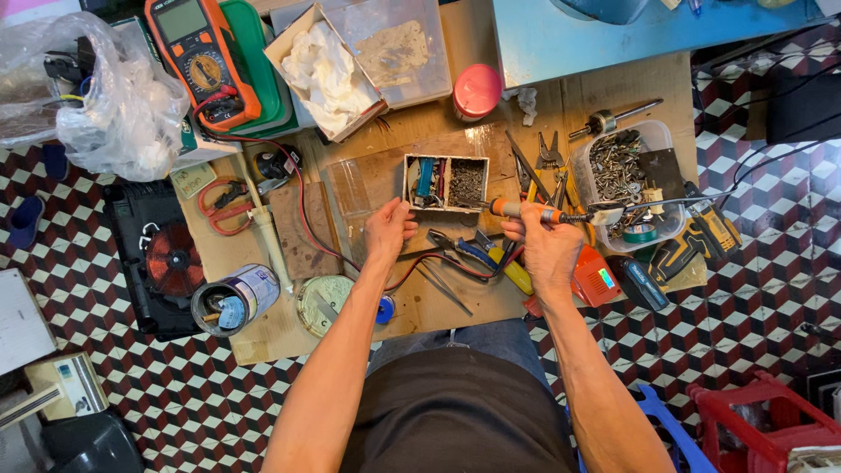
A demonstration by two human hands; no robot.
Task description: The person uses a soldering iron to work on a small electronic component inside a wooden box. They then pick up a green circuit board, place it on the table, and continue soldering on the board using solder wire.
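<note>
My right hand (548, 243) grips a soldering iron (526, 210) with an orange and grey handle, held level above the low wooden board. Its tip points left toward a small open box (445, 182) with two compartments of small parts. My left hand (389, 229) is curled with its fingertips just in front of that box's lower left corner. Whether it pinches anything small I cannot tell. Pliers with blue handles (469, 250) and red and black wires lie between my hands.
An orange multimeter (201, 60) lies at the back left. A clear tub of screws (624, 180) and a yellow drill (692, 241) lie right. A tin can (232, 300), red scissors (223, 203) and a copper coil (173, 259) sit left.
</note>
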